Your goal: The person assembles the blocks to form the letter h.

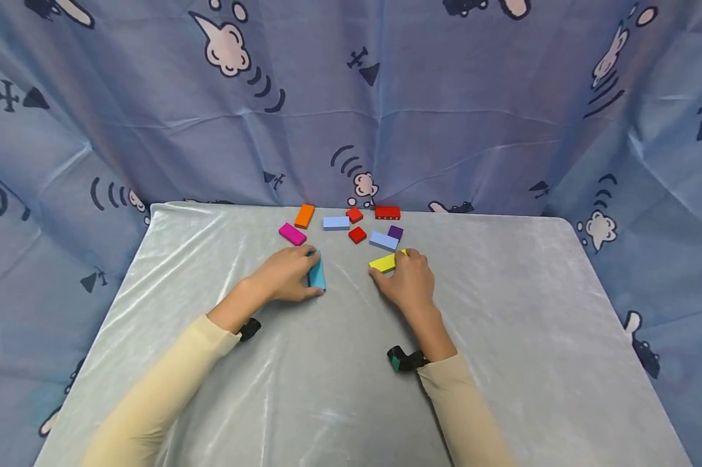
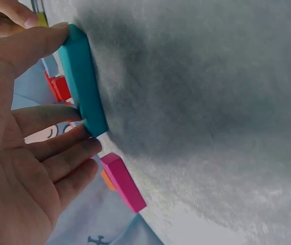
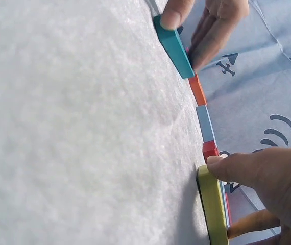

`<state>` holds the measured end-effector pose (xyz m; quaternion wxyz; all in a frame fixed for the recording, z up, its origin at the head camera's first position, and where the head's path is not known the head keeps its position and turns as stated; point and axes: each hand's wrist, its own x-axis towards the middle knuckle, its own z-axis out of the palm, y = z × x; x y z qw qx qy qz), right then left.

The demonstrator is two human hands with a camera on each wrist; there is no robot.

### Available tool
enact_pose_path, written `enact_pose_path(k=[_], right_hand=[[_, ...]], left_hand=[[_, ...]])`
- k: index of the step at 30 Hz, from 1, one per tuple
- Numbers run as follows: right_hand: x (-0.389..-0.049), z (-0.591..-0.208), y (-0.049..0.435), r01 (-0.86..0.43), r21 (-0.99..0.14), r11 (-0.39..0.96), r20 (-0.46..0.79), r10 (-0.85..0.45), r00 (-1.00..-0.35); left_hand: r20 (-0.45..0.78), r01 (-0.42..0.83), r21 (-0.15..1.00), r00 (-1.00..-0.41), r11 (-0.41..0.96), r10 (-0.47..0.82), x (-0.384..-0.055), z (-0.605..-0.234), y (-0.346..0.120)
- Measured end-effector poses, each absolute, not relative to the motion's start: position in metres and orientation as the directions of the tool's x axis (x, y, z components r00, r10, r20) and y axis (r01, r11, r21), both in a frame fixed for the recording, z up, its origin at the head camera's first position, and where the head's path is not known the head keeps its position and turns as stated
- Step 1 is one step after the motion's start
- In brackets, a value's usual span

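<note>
Near the middle of the table, my left hand (image 1: 288, 274) pinches a teal block (image 1: 317, 272) by its two ends, thumb at the near end and fingers at the far end. In the left wrist view the long teal block (image 2: 85, 84) lies between thumb and fingertips. My right hand (image 1: 411, 280) holds a yellow block (image 1: 383, 263) the same way, thumb on its left end and fingers at its right end. The yellow block (image 3: 213, 204) appears in the right wrist view on the cloth. The two blocks lie apart.
Behind the hands lie a magenta block (image 1: 292, 234), an orange block (image 1: 305, 216), light blue blocks (image 1: 336, 224) (image 1: 383, 241), small red blocks (image 1: 357, 235) (image 1: 354, 215), a longer red block (image 1: 388, 213) and a purple block (image 1: 395, 231). A patterned blue curtain (image 1: 304, 130) hangs beyond the cloth-covered table (image 1: 532, 337).
</note>
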<state>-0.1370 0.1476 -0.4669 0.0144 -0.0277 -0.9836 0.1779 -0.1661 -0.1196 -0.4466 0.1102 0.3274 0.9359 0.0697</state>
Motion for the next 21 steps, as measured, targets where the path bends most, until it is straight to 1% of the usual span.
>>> enact_pose_path(k=[8, 11, 16, 21], right_hand=[[-0.138, -0.469, 0.145, 0.025, -0.399, 0.917, 0.043, 0.046, -0.998], [-0.138, -0.47, 0.143, 0.017, -0.384, 0.923, 0.038, 0.034, -0.999], [-0.138, -0.472, 0.141, 0.023, -0.328, 0.945, 0.043, 0.039, -0.998], [-0.14, -0.471, 0.145, 0.05, -0.332, 0.942, 0.042, 0.068, -0.997]], left_hand=[[-0.154, 0.589, 0.225, -0.765, 0.776, 0.626, -0.152, -0.447, -0.131], [-0.155, 0.596, 0.226, -0.759, 0.771, 0.632, -0.146, -0.447, -0.136], [-0.127, 0.607, 0.23, -0.756, 0.76, 0.642, -0.139, -0.447, -0.138], [-0.107, 0.586, 0.274, -0.77, 0.763, 0.629, -0.134, -0.448, -0.137]])
